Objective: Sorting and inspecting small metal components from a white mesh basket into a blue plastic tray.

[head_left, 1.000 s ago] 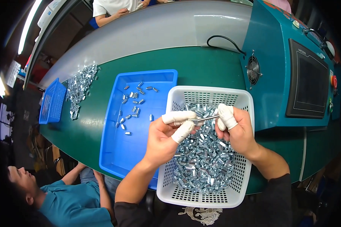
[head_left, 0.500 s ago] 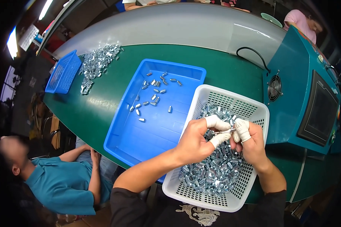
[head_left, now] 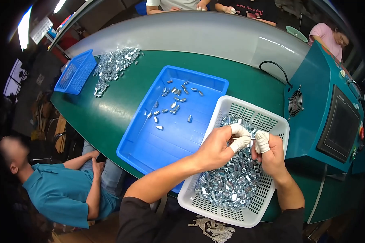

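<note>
My left hand [head_left: 221, 146], with white finger cots on its thumb and forefinger, pinches a thin metal rod [head_left: 252, 138] above the white perforated basket [head_left: 186, 200]. Its tip points at my right hand [head_left: 271, 154], which also wears white finger cots. My right fingers are pinched together at the rod's end; whatever they hold is hidden behind them. Below both hands, the basket holds a heap of small silvery hex-shaped metal pieces [head_left: 227, 182]. A shallow blue tray [head_left: 140, 152] adjoins it on the left, with several similar pieces [head_left: 176, 92] scattered over its far half.
At the far left of the green table [head_left: 109, 109] lies a loose pile of metal pieces [head_left: 119, 62] beside a blue basket [head_left: 79, 75]. A teal machine [head_left: 312, 117] with a screen stands on the right. One person [head_left: 61, 190] sits at left; others work beyond the grey barrier [head_left: 190, 32].
The view has shifted slightly, so the table and trays appear farther right and lower. My hands remain together over the basket, with the thin rod still between them.
</note>
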